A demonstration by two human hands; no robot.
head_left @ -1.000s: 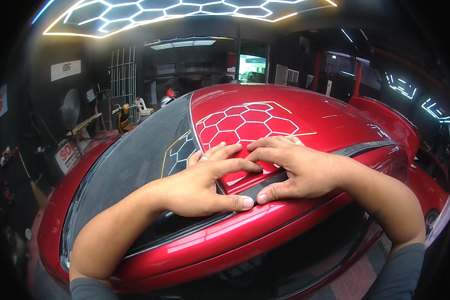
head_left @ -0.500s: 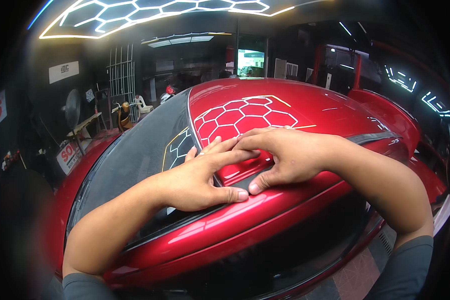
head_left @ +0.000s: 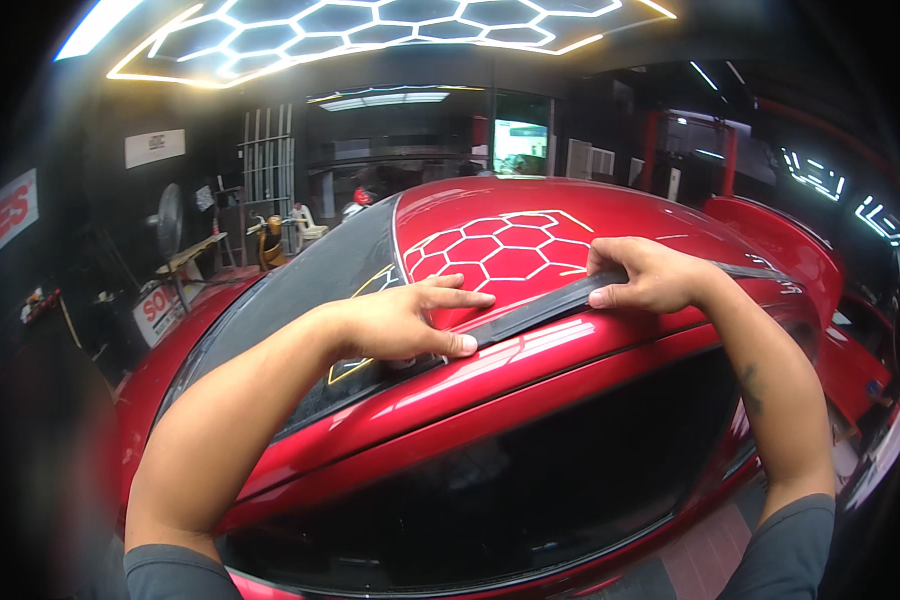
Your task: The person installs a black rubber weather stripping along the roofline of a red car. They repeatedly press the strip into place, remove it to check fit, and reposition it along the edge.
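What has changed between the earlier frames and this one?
The right hand has moved to the right along the black strip, away from the left hand, baring a long stretch between them. Its thumb and fingers straddle the strip; whether they grip it is unclear. The left hand stays near the strip's windshield end, thumb against it. The red car looks unchanged.

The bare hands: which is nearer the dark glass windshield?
The bare left hand, beside the dark glass windshield; the bare right hand holds the long black strip farther right.
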